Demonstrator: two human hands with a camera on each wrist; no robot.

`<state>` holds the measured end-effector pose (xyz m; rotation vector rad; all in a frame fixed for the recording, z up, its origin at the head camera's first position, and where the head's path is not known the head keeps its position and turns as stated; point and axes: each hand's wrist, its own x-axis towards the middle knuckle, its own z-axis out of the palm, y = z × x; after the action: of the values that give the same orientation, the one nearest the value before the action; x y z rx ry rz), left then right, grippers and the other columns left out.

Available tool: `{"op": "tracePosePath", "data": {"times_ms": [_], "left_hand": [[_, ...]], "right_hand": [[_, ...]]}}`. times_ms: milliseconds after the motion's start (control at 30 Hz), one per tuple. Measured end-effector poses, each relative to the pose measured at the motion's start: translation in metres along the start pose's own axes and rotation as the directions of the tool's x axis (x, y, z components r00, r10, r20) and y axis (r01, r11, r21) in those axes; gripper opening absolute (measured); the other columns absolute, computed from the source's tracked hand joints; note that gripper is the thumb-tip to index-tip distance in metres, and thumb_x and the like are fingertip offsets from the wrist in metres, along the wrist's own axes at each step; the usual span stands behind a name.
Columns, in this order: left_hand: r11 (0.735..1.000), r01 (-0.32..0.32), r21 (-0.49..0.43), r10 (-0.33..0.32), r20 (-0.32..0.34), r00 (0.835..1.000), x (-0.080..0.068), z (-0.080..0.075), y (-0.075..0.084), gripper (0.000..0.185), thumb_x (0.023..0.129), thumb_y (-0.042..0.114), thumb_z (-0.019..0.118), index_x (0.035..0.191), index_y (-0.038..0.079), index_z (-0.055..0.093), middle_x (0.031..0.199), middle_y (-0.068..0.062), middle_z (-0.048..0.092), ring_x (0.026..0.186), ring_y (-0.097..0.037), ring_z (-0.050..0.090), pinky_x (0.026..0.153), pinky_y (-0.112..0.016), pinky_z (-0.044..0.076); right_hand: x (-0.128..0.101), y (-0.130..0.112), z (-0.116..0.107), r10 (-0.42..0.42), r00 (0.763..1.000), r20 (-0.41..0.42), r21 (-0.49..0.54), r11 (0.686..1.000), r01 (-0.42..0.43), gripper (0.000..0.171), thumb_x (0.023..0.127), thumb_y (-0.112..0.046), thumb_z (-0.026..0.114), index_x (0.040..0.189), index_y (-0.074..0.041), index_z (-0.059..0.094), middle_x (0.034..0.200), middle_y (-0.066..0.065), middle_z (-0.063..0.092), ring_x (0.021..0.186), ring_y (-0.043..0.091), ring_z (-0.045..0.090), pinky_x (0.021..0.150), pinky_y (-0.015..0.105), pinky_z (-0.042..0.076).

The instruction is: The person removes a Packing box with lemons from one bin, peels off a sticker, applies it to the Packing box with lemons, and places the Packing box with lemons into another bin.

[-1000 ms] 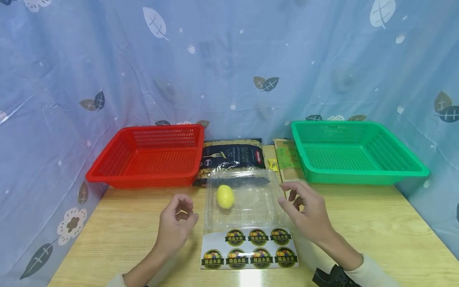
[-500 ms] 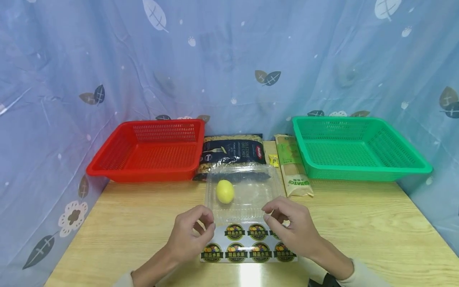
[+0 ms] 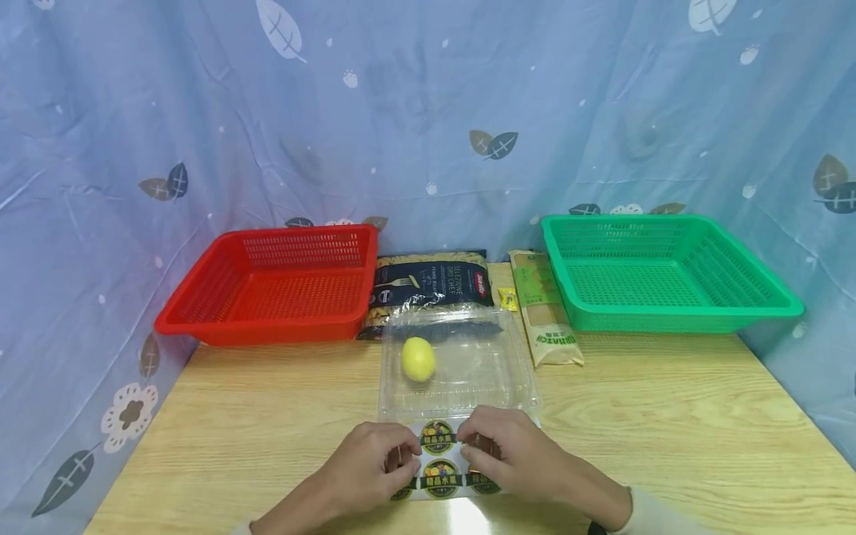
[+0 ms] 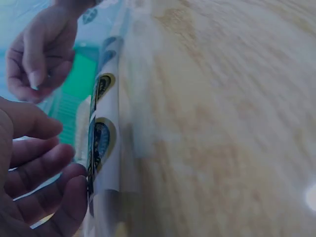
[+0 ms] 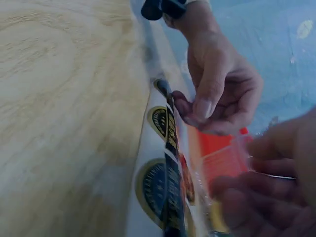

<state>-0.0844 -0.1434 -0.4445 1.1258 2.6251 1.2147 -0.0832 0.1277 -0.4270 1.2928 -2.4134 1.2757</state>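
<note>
Both hands meet over the sticker sheet (image 3: pixel 441 464) in the head view, the left hand (image 3: pixel 374 468) on its left part and the right hand (image 3: pixel 511 457) on its right part, fingers curled down onto the printed labels. The sheet lies flat on the table (image 3: pixel 669 416), its far edge touching the clear box (image 3: pixel 461 360) just beyond the fingertips. That box holds a lemon (image 3: pixel 417 359). Well past the left hand sits a red basket (image 3: pixel 274 286), well past the right a green basket (image 3: pixel 658 271), with a pasta bag (image 3: pixel 431 282) and a paper pack (image 3: pixel 545 312) between them. The step looks like peeling one label off the sheet; the next move would call for a nail under a label's edge while the other hand pins the backing.

From the left wrist, the left hand (image 4: pixel 34 177) has its fingertips (image 4: pixel 74 197) against the sheet (image 4: pixel 103 143) at its edge, loosely curled; a true pinch cannot be told. The right hand (image 4: pixel 42 49) hovers beyond, fingers bent.

From the right wrist, the left hand (image 5: pixel 219 86) curls over the sheet (image 5: pixel 163 182), thumb near its rim; the right hand (image 5: pixel 269 182) is a near blur.

Against the earlier frames, both hands have come from beside the box down and inward onto the sheet. Box and lemon have not moved.
</note>
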Motion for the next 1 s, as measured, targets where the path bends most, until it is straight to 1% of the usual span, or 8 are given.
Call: {"op": "tracePosePath", "data": {"times_ms": [133,367,467,600,700,767,900,1000], "left_hand": [[1.0,0.015,-0.016,-0.015,0.045,0.999,0.002,0.003,-0.005,0.012,0.087,0.002,0.071,0.093,0.012,0.07,0.077,0.018,0.058,0.066,0.006,0.052,0.059,-0.015,0.05],[0.996,0.072,-0.054,-0.067,0.084,0.994,0.003,0.002,-0.013,0.013,0.087,0.0,0.071,0.095,0.011,0.071,0.081,0.016,0.06,0.069,0.004,0.053,0.06,-0.017,0.051],[0.995,0.092,-0.046,-0.087,0.086,0.992,0.001,0.002,-0.016,0.014,0.086,0.0,0.074,0.094,0.011,0.071,0.079,0.016,0.058,0.067,0.004,0.052,0.059,-0.018,0.05],[0.995,0.103,-0.02,-0.1,0.1,0.99,0.001,0.004,-0.018,0.014,0.085,0.004,0.076,0.094,0.013,0.071,0.073,0.017,0.053,0.063,0.004,0.048,0.057,-0.017,0.047],[0.994,0.107,0.0,-0.106,0.104,0.989,0.002,0.004,-0.019,0.014,0.084,0.006,0.078,0.094,0.013,0.071,0.071,0.018,0.051,0.062,0.004,0.047,0.057,-0.016,0.046],[0.994,0.113,0.006,-0.113,0.108,0.988,0.003,0.003,-0.019,0.013,0.084,0.008,0.079,0.094,0.013,0.071,0.071,0.018,0.051,0.062,0.004,0.047,0.057,-0.017,0.046],[0.99,0.14,0.015,-0.141,0.128,0.982,0.004,0.0,-0.02,0.013,0.085,0.011,0.079,0.095,0.014,0.071,0.071,0.018,0.051,0.061,0.004,0.046,0.057,-0.017,0.045],[0.987,0.16,0.025,-0.162,0.141,0.977,0.004,-0.002,-0.02,0.013,0.086,0.012,0.079,0.095,0.015,0.071,0.07,0.017,0.051,0.06,0.004,0.045,0.057,-0.018,0.044]], "right_hand": [[-0.003,0.004,0.007,0.035,0.991,0.13,-0.034,0.999,-0.031,0.007,0.097,-0.009,0.067,0.101,-0.014,0.067,0.086,-0.014,0.057,0.067,-0.009,0.046,0.059,0.009,0.044],[-0.006,0.013,0.021,0.116,0.979,0.171,-0.069,0.992,-0.106,0.013,0.095,-0.01,0.068,0.107,-0.014,0.066,0.086,-0.017,0.054,0.071,-0.006,0.048,0.067,0.015,0.047],[-0.006,0.015,0.025,0.186,0.964,0.191,-0.03,0.983,-0.184,0.02,0.095,-0.01,0.067,0.114,-0.011,0.064,0.081,-0.018,0.053,0.067,-0.006,0.047,0.067,0.017,0.048],[-0.006,0.018,0.029,0.283,0.936,0.207,0.006,0.957,-0.291,0.033,0.097,-0.013,0.065,0.128,-0.003,0.061,0.073,-0.019,0.052,0.059,-0.007,0.046,0.06,0.018,0.048],[-0.004,0.021,0.031,0.3,0.935,0.189,-0.029,0.953,-0.3,0.041,0.097,-0.014,0.064,0.134,0.001,0.058,0.07,-0.02,0.05,0.057,-0.007,0.044,0.058,0.017,0.047],[-0.002,0.022,0.032,0.29,0.942,0.166,-0.058,0.957,-0.285,0.043,0.095,-0.013,0.065,0.135,0.003,0.058,0.069,-0.02,0.048,0.057,-0.006,0.043,0.058,0.017,0.045],[-0.001,0.024,0.035,0.268,0.953,0.139,-0.095,0.962,-0.257,0.043,0.093,-0.012,0.065,0.134,0.001,0.06,0.069,-0.02,0.047,0.059,-0.006,0.043,0.058,0.017,0.044],[0.0,0.024,0.037,0.274,0.952,0.138,-0.096,0.96,-0.262,0.042,0.093,-0.012,0.065,0.134,-0.001,0.061,0.069,-0.021,0.048,0.06,-0.006,0.044,0.06,0.017,0.045]]}}
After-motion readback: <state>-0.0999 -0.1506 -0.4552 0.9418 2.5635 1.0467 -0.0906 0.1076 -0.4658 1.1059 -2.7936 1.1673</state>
